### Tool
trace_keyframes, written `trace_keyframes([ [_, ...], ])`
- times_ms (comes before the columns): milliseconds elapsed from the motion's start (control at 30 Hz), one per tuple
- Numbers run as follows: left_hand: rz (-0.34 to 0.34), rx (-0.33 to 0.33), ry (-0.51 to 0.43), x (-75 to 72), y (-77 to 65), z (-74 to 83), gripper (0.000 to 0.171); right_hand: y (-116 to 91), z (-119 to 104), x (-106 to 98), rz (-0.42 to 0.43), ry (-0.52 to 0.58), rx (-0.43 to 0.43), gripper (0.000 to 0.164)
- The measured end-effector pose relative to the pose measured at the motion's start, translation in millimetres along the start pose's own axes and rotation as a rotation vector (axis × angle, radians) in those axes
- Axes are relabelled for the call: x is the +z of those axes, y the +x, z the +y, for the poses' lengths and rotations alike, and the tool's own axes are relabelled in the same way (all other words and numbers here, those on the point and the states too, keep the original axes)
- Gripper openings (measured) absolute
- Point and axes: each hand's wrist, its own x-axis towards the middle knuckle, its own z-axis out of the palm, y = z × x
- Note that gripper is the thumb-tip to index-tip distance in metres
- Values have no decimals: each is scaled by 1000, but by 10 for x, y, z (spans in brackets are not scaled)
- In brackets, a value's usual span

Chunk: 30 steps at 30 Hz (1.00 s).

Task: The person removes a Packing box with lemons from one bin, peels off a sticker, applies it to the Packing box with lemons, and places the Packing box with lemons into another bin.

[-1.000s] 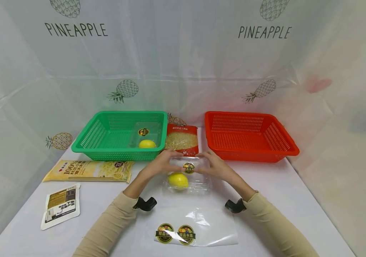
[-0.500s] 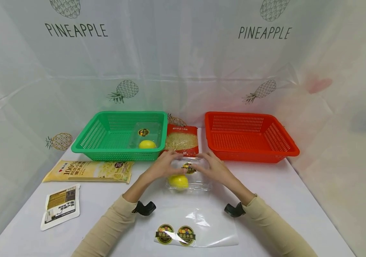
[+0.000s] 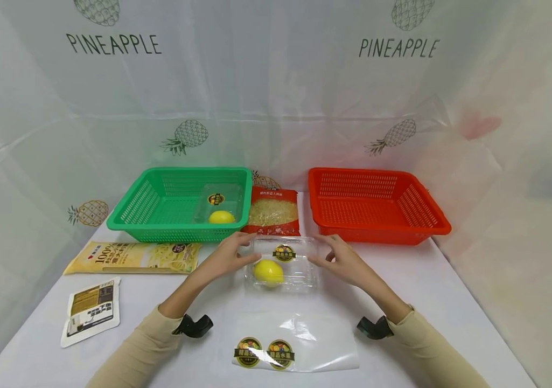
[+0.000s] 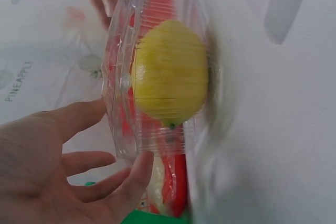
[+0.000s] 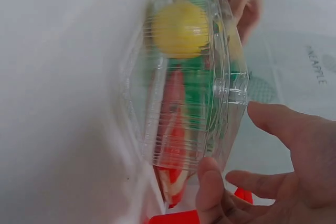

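Note:
A clear plastic clamshell box [image 3: 300, 272] lies closed on the table between my hands, with a round fruit label [image 3: 284, 253] on its lid. Inside, at the left, sits a yellow lemon [image 3: 268, 272], large in the left wrist view too. My left hand [image 3: 227, 257] is at the box's left end, fingers loosely spread and the thumb [image 4: 84, 116] against or very near the lid edge. At the opposite end is my right hand [image 3: 348, 263], fingers relaxed, a fingertip [image 5: 210, 169] at the box's side. Whether either hand presses it cannot be told.
Behind stand a green basket [image 3: 183, 234], holding another boxed lemon [image 3: 221, 216], and a red basket [image 3: 377, 234]. A red pasta bag [image 3: 273, 210] lies between them. Left are a yellow pasta bag [image 3: 140, 257] and a white pouch [image 3: 92, 310]; in front, a label sheet [image 3: 324, 345].
My hands have drawn apart, from fingers and thumbs over the lid and label to the box's two ends. The whole label now shows. The box has hardly moved.

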Motion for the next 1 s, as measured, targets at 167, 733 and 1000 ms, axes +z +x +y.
trace_keyframes([
  [167,-33,-56,-107,-16,-78,-42,69,-86,48,0,-55,24,4,75],
  [733,-100,-122,-366,-36,-137,-121,64,-154,11,-36,-163,139,-36,81],
  [1000,-91,-105,-504,-113,-190,-65,65,-156,-124,-148,-137,80,2,78],
])
